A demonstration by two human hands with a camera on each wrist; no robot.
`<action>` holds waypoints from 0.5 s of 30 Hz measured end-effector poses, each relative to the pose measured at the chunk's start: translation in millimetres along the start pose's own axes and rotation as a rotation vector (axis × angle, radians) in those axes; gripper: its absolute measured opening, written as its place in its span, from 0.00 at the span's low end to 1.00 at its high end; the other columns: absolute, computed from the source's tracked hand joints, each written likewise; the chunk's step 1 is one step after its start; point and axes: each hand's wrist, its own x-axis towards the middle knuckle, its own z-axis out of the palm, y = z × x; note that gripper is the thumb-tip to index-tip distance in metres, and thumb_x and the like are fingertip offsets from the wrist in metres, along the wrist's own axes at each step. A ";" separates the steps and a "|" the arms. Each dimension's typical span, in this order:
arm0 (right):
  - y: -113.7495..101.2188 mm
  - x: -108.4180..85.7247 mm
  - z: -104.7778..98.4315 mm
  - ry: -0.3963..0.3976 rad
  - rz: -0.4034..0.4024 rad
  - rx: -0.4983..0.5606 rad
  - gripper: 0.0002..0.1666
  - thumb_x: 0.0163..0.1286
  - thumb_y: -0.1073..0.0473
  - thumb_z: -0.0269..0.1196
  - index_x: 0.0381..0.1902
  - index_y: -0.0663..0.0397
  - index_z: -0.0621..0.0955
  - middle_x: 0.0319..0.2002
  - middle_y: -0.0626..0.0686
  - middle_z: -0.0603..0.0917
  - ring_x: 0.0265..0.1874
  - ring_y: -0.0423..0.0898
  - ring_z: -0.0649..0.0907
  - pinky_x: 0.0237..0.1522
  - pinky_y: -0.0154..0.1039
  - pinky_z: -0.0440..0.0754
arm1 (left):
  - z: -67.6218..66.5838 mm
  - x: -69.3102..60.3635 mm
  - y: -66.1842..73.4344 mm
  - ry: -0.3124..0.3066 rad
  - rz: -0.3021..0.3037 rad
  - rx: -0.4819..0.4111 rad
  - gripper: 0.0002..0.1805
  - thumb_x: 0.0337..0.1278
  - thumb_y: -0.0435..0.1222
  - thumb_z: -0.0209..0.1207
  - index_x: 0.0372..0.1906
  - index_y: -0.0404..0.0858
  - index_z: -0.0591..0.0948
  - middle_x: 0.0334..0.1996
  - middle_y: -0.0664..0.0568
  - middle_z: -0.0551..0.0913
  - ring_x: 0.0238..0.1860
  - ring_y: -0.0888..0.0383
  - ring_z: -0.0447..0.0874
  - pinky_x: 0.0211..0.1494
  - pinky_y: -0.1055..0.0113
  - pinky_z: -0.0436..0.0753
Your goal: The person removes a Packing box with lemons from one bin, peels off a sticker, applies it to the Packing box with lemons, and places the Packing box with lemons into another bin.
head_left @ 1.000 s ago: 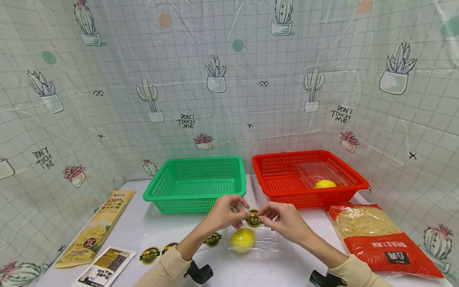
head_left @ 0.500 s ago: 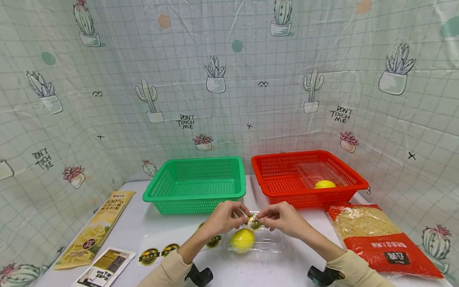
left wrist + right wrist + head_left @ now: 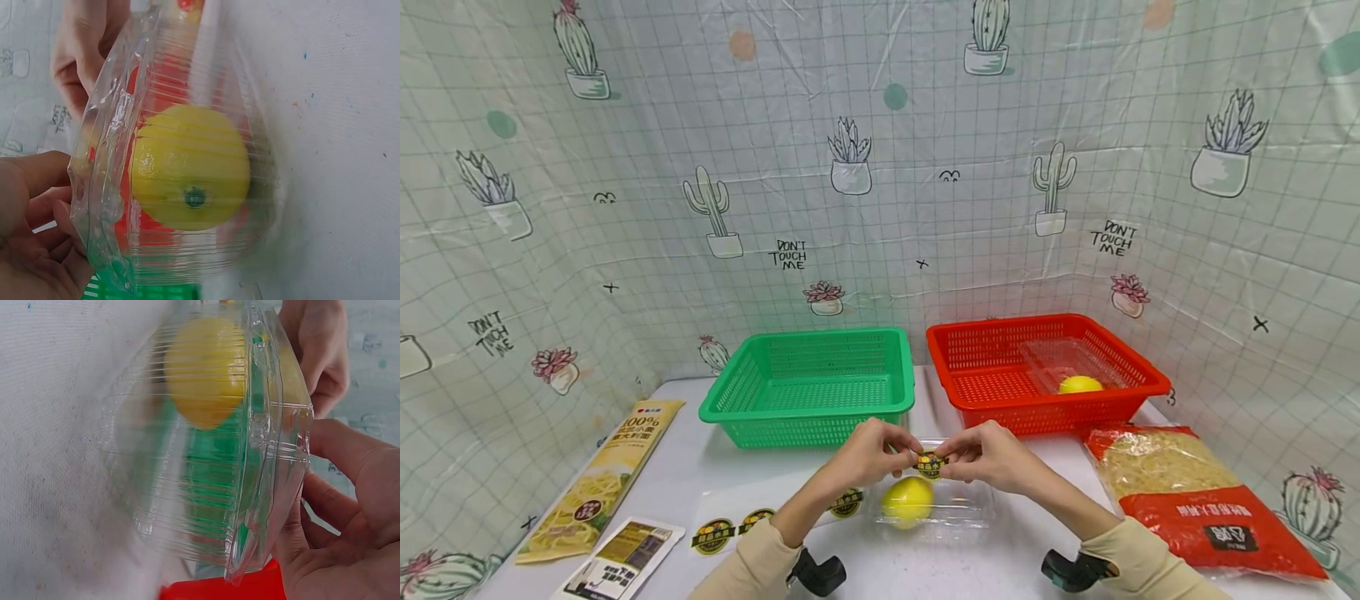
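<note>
Clear plastic box (image 3: 962, 504) on the white table, lemon (image 3: 907, 502) inside, toward the left end. Black-and-gold sticker (image 3: 929, 465) is up over the far part of the box, print facing up. Left hand (image 3: 868, 454) pinches its left edge, right hand (image 3: 988, 454) its right edge, thumb and fingers on each side. Can't tell from the head view whether the sticker touches the plastic; both wrist views show the box side-on with the hands at its far edge, contact hidden.

Step in hand looks like laying the sticker onto the box. To do it well: hold it lightly taut and level, line it up with the seam, let the middle touch first, then smooth outward to each side. Pinch only the outer edges, since the glue could grab the fingertips and fold a corner. Press softly; thin ribbed plastic will probably flex. If the lid isn't fully seated, which isn't clear, seat it first, or the sticker could wrinkle. Lemon may roll if the box tips, so leave it flat on the table.

Spare stickers (image 3: 712, 535) lie to the left; red basket (image 3: 1045, 417) has another clear box and lemon.
</note>
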 end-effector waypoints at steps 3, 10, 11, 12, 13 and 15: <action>-0.1 0.8 -0.7 -0.004 0.004 0.006 0.14 0.58 0.56 0.72 0.42 0.56 0.88 0.27 0.49 0.86 0.25 0.40 0.79 0.28 0.30 0.81 | -1.3 0.8 -0.4 -0.011 -0.012 -0.020 0.06 0.59 0.29 0.62 0.38 0.34 0.87 0.31 0.45 0.88 0.22 0.61 0.78 0.21 0.75 0.71; -0.1 1.5 -0.4 -0.023 -0.004 0.019 0.14 0.58 0.56 0.72 0.41 0.57 0.88 0.27 0.49 0.85 0.24 0.39 0.79 0.27 0.30 0.80 | -2.8 1.2 -0.6 -0.029 -0.038 -0.031 0.05 0.59 0.31 0.63 0.37 0.35 0.88 0.30 0.48 0.88 0.22 0.60 0.78 0.20 0.74 0.68; -0.2 1.5 -0.1 -0.024 -0.008 0.019 0.14 0.58 0.56 0.72 0.41 0.57 0.88 0.27 0.49 0.85 0.24 0.39 0.79 0.27 0.29 0.80 | -2.8 1.1 -0.5 -0.029 -0.041 -0.031 0.05 0.59 0.31 0.63 0.37 0.35 0.88 0.29 0.48 0.88 0.22 0.59 0.78 0.20 0.74 0.68; -0.2 1.4 0.2 -0.025 -0.011 0.019 0.14 0.58 0.56 0.72 0.41 0.57 0.88 0.27 0.49 0.85 0.24 0.39 0.78 0.27 0.29 0.80 | -2.8 1.0 -0.5 -0.029 -0.044 -0.031 0.05 0.59 0.31 0.63 0.37 0.35 0.88 0.30 0.48 0.88 0.23 0.59 0.79 0.20 0.74 0.69; -0.2 1.4 0.5 -0.025 -0.014 0.019 0.14 0.58 0.56 0.72 0.41 0.57 0.88 0.27 0.48 0.85 0.24 0.38 0.78 0.26 0.29 0.79 | -2.8 0.9 -0.4 -0.029 -0.046 -0.031 0.05 0.59 0.31 0.63 0.37 0.35 0.88 0.30 0.48 0.88 0.23 0.56 0.79 0.20 0.74 0.69; -0.1 1.5 0.9 -0.024 -0.015 0.018 0.14 0.58 0.57 0.72 0.41 0.57 0.88 0.27 0.48 0.85 0.24 0.38 0.78 0.26 0.29 0.79 | -2.7 0.6 -0.2 -0.028 -0.048 -0.033 0.05 0.59 0.31 0.63 0.37 0.35 0.88 0.30 0.44 0.88 0.24 0.50 0.81 0.20 0.74 0.69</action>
